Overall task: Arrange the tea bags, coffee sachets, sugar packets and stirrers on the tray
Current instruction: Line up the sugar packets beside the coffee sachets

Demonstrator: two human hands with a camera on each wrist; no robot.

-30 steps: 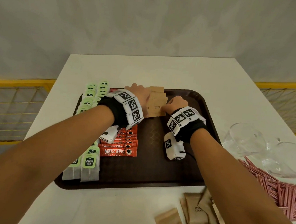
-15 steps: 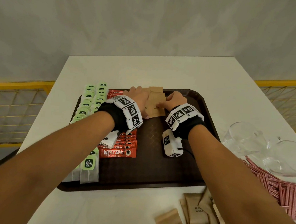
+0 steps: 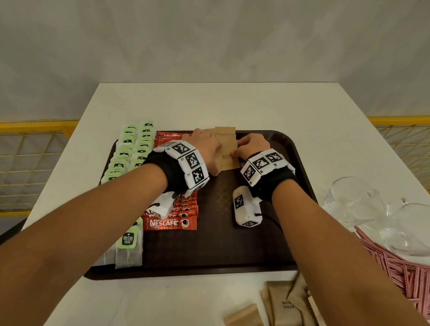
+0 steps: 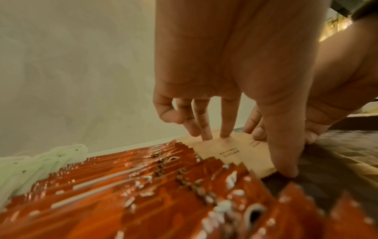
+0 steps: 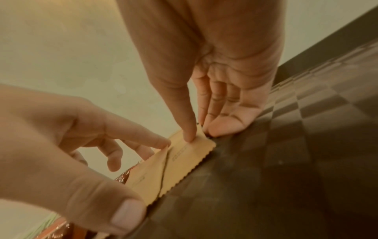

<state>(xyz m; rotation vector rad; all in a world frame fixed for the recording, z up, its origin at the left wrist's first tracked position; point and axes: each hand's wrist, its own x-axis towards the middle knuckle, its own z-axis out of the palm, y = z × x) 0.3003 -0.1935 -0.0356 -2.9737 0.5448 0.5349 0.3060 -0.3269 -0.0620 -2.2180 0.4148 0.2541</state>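
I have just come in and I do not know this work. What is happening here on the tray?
A person is arranging drink supplies on a brown tray. Both hands work on the brown sugar packets at the far middle: the left hand presses on them with straight fingers, the right hand steadies their edge. Green tea bags and red coffee sachets already lie in rows on the tray. More sugar packets and the pink stirrers wait on the table.

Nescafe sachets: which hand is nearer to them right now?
Left. The left hand is right beside the Nescafe sachets at the sugar packets; the right hand is beyond those packets.
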